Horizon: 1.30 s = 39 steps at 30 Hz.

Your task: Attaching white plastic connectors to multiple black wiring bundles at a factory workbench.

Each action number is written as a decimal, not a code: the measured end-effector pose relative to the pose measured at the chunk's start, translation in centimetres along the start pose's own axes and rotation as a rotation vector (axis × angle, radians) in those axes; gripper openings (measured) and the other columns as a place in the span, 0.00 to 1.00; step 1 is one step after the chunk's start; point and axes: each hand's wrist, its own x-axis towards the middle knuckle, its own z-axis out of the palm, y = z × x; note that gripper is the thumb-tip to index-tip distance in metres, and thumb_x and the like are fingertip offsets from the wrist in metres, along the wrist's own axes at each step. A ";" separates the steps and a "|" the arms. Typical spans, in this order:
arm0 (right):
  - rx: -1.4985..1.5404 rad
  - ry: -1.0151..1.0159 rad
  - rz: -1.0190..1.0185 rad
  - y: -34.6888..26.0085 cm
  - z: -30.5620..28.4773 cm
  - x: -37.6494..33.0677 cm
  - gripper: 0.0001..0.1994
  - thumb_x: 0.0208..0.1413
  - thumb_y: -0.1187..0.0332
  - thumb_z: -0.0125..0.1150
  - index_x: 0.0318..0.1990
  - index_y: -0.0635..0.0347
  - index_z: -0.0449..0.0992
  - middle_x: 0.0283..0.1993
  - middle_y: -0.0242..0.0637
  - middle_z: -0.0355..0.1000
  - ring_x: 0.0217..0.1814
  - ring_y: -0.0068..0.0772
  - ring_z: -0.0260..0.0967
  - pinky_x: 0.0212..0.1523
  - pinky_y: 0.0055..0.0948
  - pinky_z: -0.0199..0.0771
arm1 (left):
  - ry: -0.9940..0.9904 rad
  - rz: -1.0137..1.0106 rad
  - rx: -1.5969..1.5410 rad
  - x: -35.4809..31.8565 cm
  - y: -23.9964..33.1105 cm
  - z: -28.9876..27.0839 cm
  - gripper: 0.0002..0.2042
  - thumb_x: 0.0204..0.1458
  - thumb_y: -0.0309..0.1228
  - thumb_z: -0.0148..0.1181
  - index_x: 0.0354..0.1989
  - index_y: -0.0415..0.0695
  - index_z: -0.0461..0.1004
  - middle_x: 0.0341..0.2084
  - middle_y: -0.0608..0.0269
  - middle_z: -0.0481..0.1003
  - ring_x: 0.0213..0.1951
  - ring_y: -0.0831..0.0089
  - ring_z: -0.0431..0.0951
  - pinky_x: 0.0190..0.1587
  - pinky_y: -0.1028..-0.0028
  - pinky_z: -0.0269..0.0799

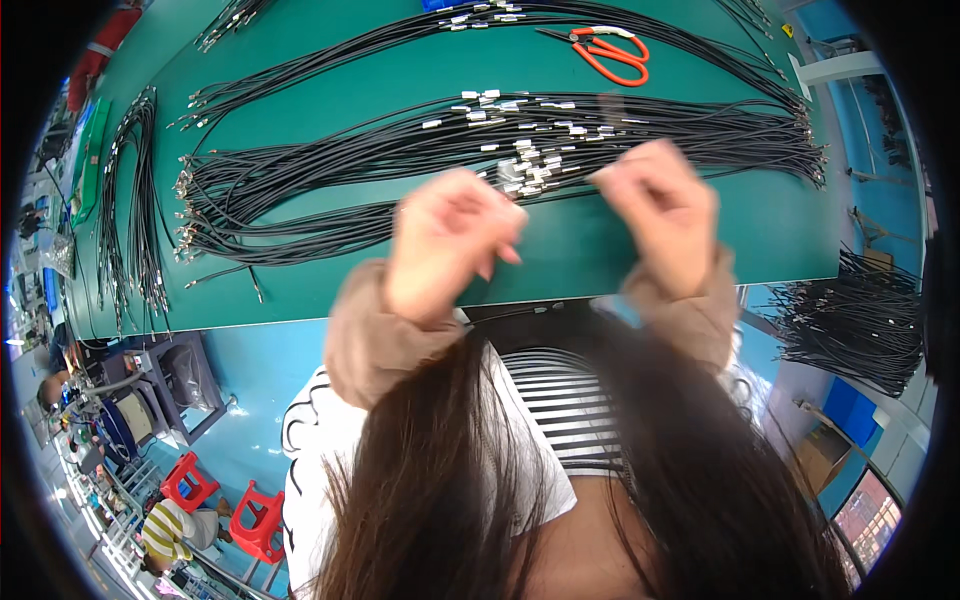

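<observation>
Above the tabletop's (300, 290) near edge, the left hand (445, 245) and right hand (660, 215) are raised and blurred, grips curled; whether they hold anything cannot be told. Black cables with metal ends (520, 150) lie at twelve o'clock, orange-handled scissors (610, 50) beyond them.

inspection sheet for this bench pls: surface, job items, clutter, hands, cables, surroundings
Surface: green table, mostly covered with cable bundles.
Job's things: black cables with metal end fittings, laid in long rows just beyond both hands.
Clutter: orange-handled scissors at the far edge.
Hands: left hand and right hand raised over the near table edge, fingers curled, blurred; cannot tell whether they hold anything.
Cables: a further bundle at the table's left end; another pile off the table on the right.
Surroundings: blue floor, red stools, a seated person at lower left.
</observation>
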 end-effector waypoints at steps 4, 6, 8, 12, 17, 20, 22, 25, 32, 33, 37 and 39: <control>-0.155 0.569 0.185 1.5 -10.9 1.9 0.07 0.54 0.66 0.58 0.34 0.59 0.79 0.25 0.23 0.68 0.22 0.08 0.52 0.21 0.14 0.49 | 0.518 0.471 0.193 -0.8 4.8 -10.0 0.04 0.53 0.28 0.55 0.33 0.41 0.70 0.21 0.68 0.71 0.16 0.89 0.58 0.14 0.88 0.49; 0.122 0.706 0.187 1.8 -19.3 1.9 0.12 0.57 0.67 0.54 0.43 0.65 0.74 0.21 0.22 0.57 0.19 0.12 0.45 0.21 0.15 0.46 | 0.605 0.520 0.105 -2.2 8.9 -15.6 0.06 0.55 0.30 0.53 0.35 0.40 0.70 0.23 0.66 0.71 0.18 0.88 0.60 0.15 0.88 0.51; 0.381 0.682 0.082 2.5 -27.3 1.9 0.15 0.60 0.66 0.49 0.47 0.71 0.68 0.20 0.23 0.52 0.19 0.15 0.44 0.22 0.17 0.47 | 0.644 0.613 0.029 -4.5 12.3 -20.0 0.07 0.56 0.31 0.52 0.37 0.40 0.69 0.25 0.65 0.71 0.19 0.86 0.62 0.16 0.87 0.53; 0.612 0.724 -0.007 6.5 -35.6 2.1 0.17 0.62 0.65 0.44 0.49 0.72 0.64 0.21 0.27 0.51 0.20 0.19 0.45 0.25 0.19 0.51 | 0.378 0.728 -0.023 -6.4 14.4 -28.2 0.11 0.58 0.32 0.48 0.42 0.37 0.66 0.35 0.59 0.70 0.26 0.81 0.67 0.21 0.84 0.63; 0.816 0.474 0.149 13.7 -35.3 7.0 0.16 0.60 0.66 0.48 0.50 0.67 0.65 0.29 0.30 0.61 0.27 0.22 0.56 0.28 0.21 0.61 | 0.522 0.605 -0.222 -1.3 13.1 -30.1 0.15 0.59 0.32 0.46 0.49 0.33 0.63 0.50 0.49 0.66 0.54 0.59 0.66 0.53 0.67 0.67; 0.914 0.542 0.406 17.0 -30.7 7.8 0.15 0.59 0.67 0.50 0.51 0.66 0.65 0.37 0.34 0.67 0.33 0.24 0.63 0.33 0.21 0.66 | 0.816 0.465 -0.333 0.3 10.6 -25.2 0.16 0.57 0.28 0.48 0.51 0.33 0.61 0.52 0.46 0.63 0.55 0.49 0.64 0.54 0.60 0.67; 0.790 0.604 0.367 15.1 -24.3 7.2 0.15 0.58 0.68 0.51 0.50 0.65 0.66 0.36 0.32 0.67 0.33 0.21 0.62 0.31 0.20 0.65 | 0.803 0.470 -0.058 -0.3 8.6 -22.1 0.16 0.55 0.25 0.50 0.51 0.35 0.61 0.50 0.47 0.64 0.50 0.52 0.69 0.50 0.62 0.70; 0.691 0.338 0.382 11.3 -18.4 3.3 0.14 0.58 0.67 0.52 0.49 0.64 0.67 0.35 0.30 0.68 0.32 0.18 0.61 0.28 0.17 0.62 | 0.606 0.447 0.443 0.6 5.2 -16.1 0.07 0.52 0.25 0.56 0.38 0.37 0.72 0.34 0.60 0.74 0.37 0.72 0.75 0.40 0.76 0.69; 0.509 0.093 0.583 6.2 -7.3 -1.1 0.10 0.57 0.70 0.52 0.43 0.65 0.73 0.31 0.31 0.69 0.24 0.13 0.60 0.21 0.12 0.58 | 0.185 0.703 1.125 0.8 -0.3 -4.3 0.06 0.35 0.21 0.64 0.23 0.43 0.75 0.22 0.64 0.72 0.27 0.67 0.70 0.32 0.72 0.64; 0.490 0.072 0.598 5.7 -6.3 -1.5 0.10 0.57 0.70 0.52 0.42 0.65 0.73 0.30 0.31 0.69 0.24 0.12 0.60 0.20 0.12 0.58 | 0.156 0.717 1.172 1.1 -0.9 -3.6 0.06 0.34 0.21 0.64 0.23 0.43 0.75 0.22 0.64 0.71 0.26 0.67 0.70 0.31 0.72 0.64; 0.472 -0.146 0.587 4.2 -3.4 -2.3 0.10 0.57 0.71 0.51 0.43 0.67 0.73 0.30 0.33 0.70 0.24 0.13 0.60 0.18 0.11 0.58 | 0.196 0.715 1.277 1.2 -1.7 -2.7 0.05 0.35 0.24 0.65 0.21 0.47 0.75 0.21 0.68 0.69 0.26 0.69 0.67 0.30 0.72 0.59; 0.497 -0.222 0.627 3.8 -2.4 -2.5 0.11 0.58 0.70 0.51 0.43 0.68 0.73 0.29 0.33 0.69 0.23 0.13 0.61 0.17 0.11 0.58 | 0.168 0.712 1.308 1.3 -1.4 -2.6 0.05 0.36 0.23 0.63 0.22 0.46 0.74 0.21 0.68 0.68 0.27 0.68 0.66 0.31 0.71 0.58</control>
